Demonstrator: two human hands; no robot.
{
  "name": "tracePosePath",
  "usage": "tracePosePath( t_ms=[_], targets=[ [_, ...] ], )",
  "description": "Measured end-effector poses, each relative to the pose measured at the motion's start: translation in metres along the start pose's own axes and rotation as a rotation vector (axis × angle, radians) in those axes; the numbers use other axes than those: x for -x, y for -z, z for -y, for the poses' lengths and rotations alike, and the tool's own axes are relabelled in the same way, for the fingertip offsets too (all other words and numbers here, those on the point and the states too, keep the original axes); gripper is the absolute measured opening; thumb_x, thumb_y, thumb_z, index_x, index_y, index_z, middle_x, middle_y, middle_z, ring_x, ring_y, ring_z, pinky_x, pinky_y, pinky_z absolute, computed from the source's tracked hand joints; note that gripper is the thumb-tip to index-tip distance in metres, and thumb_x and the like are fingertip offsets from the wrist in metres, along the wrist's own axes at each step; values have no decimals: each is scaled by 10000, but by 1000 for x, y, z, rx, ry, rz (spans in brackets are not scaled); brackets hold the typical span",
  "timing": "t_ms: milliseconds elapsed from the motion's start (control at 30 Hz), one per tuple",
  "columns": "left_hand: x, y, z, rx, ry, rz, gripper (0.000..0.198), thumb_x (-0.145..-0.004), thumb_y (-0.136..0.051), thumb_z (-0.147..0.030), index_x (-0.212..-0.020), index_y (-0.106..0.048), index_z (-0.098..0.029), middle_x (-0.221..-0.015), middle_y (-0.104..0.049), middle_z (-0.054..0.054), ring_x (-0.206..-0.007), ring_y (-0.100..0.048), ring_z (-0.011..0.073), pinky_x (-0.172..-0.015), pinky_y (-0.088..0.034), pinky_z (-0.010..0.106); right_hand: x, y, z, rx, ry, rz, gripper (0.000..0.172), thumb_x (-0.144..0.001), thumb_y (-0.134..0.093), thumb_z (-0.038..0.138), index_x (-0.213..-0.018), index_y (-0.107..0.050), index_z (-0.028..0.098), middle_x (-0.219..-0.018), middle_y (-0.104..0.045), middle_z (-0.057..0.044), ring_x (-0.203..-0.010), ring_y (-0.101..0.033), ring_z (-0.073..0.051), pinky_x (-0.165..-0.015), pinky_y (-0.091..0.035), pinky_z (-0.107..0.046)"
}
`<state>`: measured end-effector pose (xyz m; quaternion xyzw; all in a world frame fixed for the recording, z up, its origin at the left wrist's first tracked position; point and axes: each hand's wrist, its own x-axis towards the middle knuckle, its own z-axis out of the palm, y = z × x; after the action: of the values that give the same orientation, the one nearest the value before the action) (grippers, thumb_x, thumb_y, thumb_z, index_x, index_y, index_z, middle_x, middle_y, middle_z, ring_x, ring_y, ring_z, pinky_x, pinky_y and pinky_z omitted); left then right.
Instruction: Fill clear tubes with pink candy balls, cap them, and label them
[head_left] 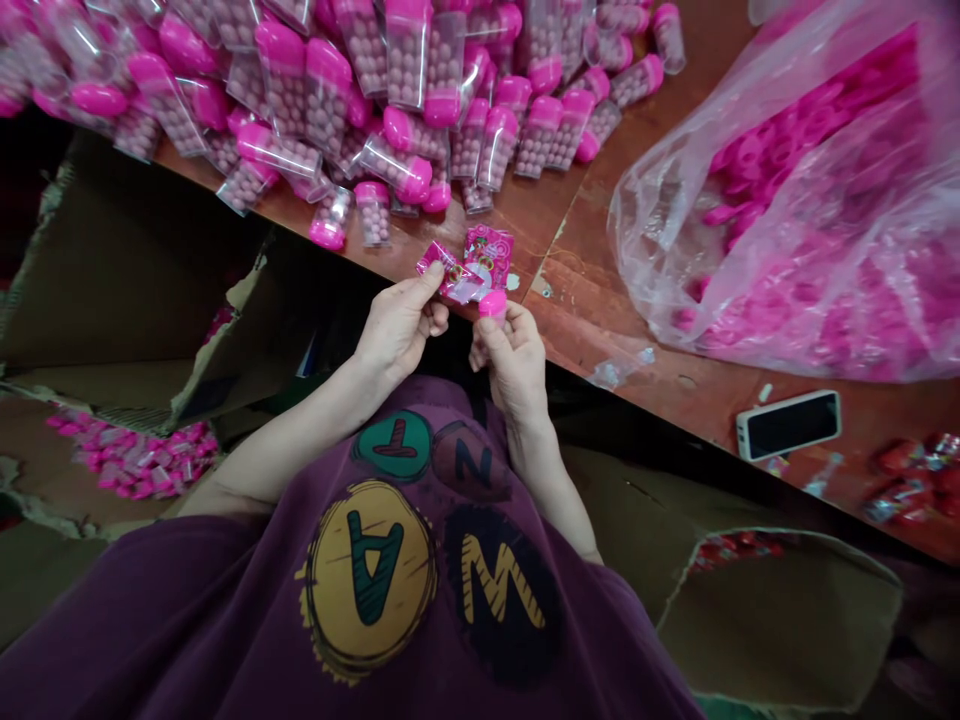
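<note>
My left hand (397,322) pinches a shiny pink printed sachet (444,266) between thumb and fingers, at the front edge of the table. In my right hand (520,362), the thumb and fingers close around a piece with a rounded pink cap (492,303); whatever is below the cap is hidden by the fingers. Another pink printed sachet (490,248) lies just beyond, partly behind the first. Close by on the table stands a small clear container of pale pink balls (373,216) with a pink cap.
A large heap of pink-capped containers (405,60) covers the far left. To the right lie a clear plastic bag (652,230) of pink plastic parts and a phone (789,426). Below the table edge are open cardboard boxes (97,270) and a pile of pink pieces (142,455).
</note>
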<state>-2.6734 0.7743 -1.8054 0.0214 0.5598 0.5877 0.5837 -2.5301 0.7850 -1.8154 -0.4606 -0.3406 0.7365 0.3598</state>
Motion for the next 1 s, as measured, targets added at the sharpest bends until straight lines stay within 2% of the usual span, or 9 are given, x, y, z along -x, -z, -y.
tracePosePath(
  t_ms=[133,267,367,467,600,700,833,1000],
  targets=[
    [0,1,0,-32,13,-13,443,-944,-800,-439,-692,-555,-171,-568,-536,-29,-477,-495,58,-457,-354,186,-1,0,-4,95,15,-42,541,-799,-871,549,-1100,-517,272,-714,-599,114,-409,-406,-33,-377,-289,-205],
    [0,2,-1,-17,1,-1,446,-933,-811,-448,-691,-562,-169,-562,-543,-28,-466,-488,57,-455,-355,189,-2,2,-5,123,32,-64,512,-799,-869,556,-1098,-575,262,-725,-576,98,-451,-445,-38,-392,-341,-199],
    [0,3,0,16,-10,13,437,-911,-836,-449,-706,-575,-164,-566,-547,-31,-470,-496,57,-448,-351,187,-1,0,-3,28,6,-43,478,-859,-755,670,-1003,-616,235,-768,-596,51,-520,-499,-62,-407,-394,-208],
    [1,3,0,19,-8,7,439,-903,-843,-454,-708,-578,-163,-571,-555,-30,-474,-495,53,-452,-355,185,0,-5,-2,-27,-23,-22,545,-912,-601,774,-948,-606,230,-783,-627,20,-515,-506,-78,-403,-404,-230],
    [4,1,2,-20,-19,14,472,-908,-828,-493,-682,-574,-166,-563,-559,-21,-475,-495,56,-462,-356,195,2,-11,-6,6,29,-66,554,-924,-593,772,-1209,-566,298,-758,-634,39,-507,-528,-97,-419,-389,-231],
    [7,-3,4,-47,-25,11,487,-906,-822,-520,-676,-576,-168,-542,-547,-23,-460,-484,58,-459,-344,204,2,-14,-12,67,69,-92,544,-947,-549,780,-1290,-512,359,-760,-617,44,-533,-566,-109,-425,-363,-222],
    [8,-7,5,-58,-17,12,490,-923,-805,-513,-672,-568,-165,-531,-538,-30,-454,-479,56,-468,-344,209,2,-14,-18,130,95,-122,508,-976,-505,770,-1305,-485,383,-797,-610,37,-508,-510,-90,-420,-336,-213],
    [7,-5,6,-75,-21,66,496,-922,-791,-553,-692,-581,-167,-530,-548,-26,-459,-499,60,-462,-344,200,0,-14,-20,44,54,-119,543,-939,-588,758,-1276,-505,340,-740,-569,56,-450,-431,-67,-392,-300,-213]
  ],
)
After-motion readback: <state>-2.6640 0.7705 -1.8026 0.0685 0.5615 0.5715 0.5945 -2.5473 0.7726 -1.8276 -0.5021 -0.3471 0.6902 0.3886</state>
